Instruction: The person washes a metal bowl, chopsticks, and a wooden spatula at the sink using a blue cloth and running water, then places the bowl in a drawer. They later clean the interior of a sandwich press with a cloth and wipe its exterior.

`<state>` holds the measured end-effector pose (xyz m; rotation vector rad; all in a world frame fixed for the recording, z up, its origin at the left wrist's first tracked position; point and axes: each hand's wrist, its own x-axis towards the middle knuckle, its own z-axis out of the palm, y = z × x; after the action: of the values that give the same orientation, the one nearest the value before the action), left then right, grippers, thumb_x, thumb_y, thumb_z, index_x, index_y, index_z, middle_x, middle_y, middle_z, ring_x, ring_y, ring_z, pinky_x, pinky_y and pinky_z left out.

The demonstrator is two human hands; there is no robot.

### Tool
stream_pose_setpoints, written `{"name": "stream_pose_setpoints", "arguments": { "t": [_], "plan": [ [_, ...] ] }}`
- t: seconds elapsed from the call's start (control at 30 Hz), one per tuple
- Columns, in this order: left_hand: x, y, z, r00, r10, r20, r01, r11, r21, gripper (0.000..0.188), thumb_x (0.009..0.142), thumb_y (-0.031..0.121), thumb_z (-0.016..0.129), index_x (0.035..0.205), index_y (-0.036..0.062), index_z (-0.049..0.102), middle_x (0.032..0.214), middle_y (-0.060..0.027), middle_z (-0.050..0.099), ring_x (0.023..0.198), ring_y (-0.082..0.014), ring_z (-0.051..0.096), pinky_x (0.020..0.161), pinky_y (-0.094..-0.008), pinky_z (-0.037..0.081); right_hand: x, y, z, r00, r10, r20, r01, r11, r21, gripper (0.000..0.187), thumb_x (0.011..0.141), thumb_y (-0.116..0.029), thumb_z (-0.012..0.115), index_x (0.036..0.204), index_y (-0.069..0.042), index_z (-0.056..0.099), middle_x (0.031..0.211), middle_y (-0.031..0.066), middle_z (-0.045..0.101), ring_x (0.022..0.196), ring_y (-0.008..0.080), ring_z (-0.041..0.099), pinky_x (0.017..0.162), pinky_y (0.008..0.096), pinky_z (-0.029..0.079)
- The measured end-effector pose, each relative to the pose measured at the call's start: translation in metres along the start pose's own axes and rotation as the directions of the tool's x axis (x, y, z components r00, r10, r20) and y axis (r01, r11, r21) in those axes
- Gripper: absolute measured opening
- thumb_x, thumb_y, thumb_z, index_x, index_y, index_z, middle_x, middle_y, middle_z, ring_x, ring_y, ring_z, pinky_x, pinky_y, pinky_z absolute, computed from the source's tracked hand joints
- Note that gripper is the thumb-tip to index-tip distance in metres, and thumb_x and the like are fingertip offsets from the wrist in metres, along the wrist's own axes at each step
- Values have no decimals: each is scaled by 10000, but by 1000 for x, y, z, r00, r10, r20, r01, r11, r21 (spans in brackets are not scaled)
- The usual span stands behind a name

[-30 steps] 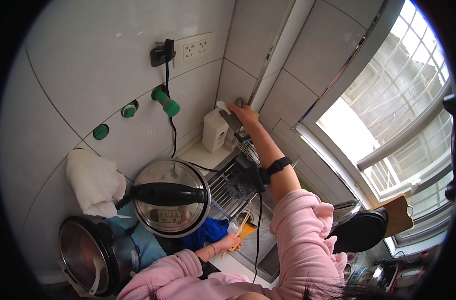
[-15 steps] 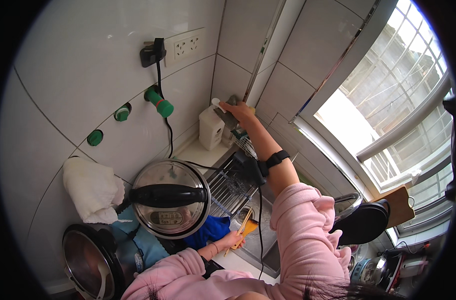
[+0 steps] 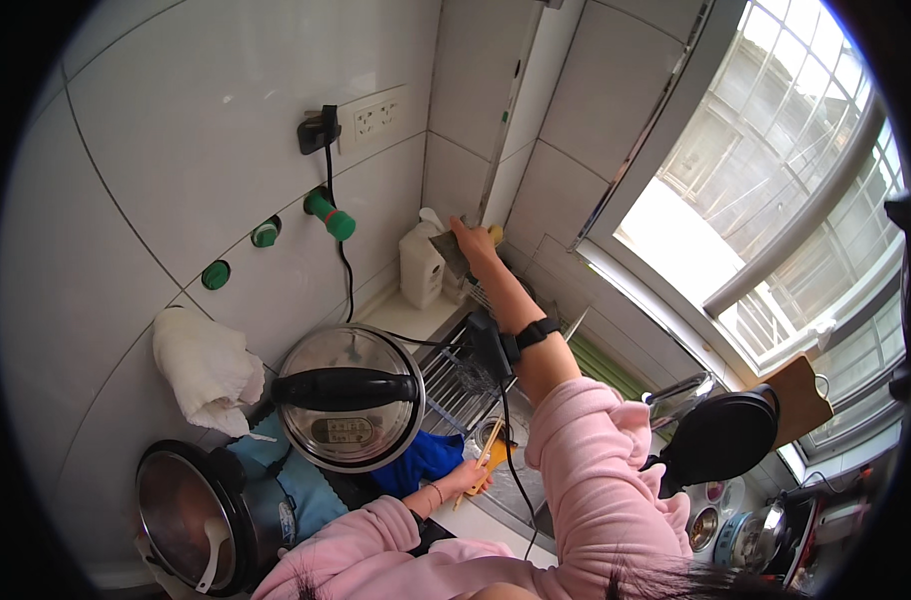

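Observation:
My left hand is closed around a pair of light wooden chopsticks and a flat yellow piece whose kind I cannot make out. It is over the near side of the metal sink. My right arm stretches to the far corner, where my right hand is closed on a crumpled grey cloth. Beside it stands a white plastic jug with a white pump top. My fingertips are partly hidden by the hand itself.
A steel pot lid with black handle stands left of the sink rack. A blue cloth, a cooker and a white towel are nearby. A black cord hangs across the sink. A black pan stands right.
My right hand has come off the jug's pump top and sits lower beside it, with the grey cloth. My left hand keeps the chopsticks and yellow piece. The view has shifted slightly.

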<state>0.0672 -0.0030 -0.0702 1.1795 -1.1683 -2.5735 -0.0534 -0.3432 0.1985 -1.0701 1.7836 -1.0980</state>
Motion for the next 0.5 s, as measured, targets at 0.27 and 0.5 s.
{"name": "stream_pose_setpoints", "arguments": {
  "t": [0.27, 0.5],
  "plan": [
    [0, 9, -9, 996, -42, 78, 45, 998, -42, 214, 949, 217, 438, 1078, 63, 509, 795, -66, 602, 594, -121, 568, 499, -264, 492, -164, 136, -75, 963, -113, 245, -73, 764, 641, 194, 879, -157, 598, 1017, -25, 565, 924, 43, 629, 819, 149, 604, 717, 306, 499],
    [35, 29, 23, 932, -328, 153, 356, 908, -223, 209, 970, 262, 443, 1076, 84, 473, 778, -56, 519, 600, -134, 515, 466, -248, 462, -337, 343, -123, 809, 585, -49, -439, 659, 611, 187, 848, -43, 547, 1027, -13, 595, 915, 66, 627, 826, 163, 594, 736, 305, 476]
  ]
}}
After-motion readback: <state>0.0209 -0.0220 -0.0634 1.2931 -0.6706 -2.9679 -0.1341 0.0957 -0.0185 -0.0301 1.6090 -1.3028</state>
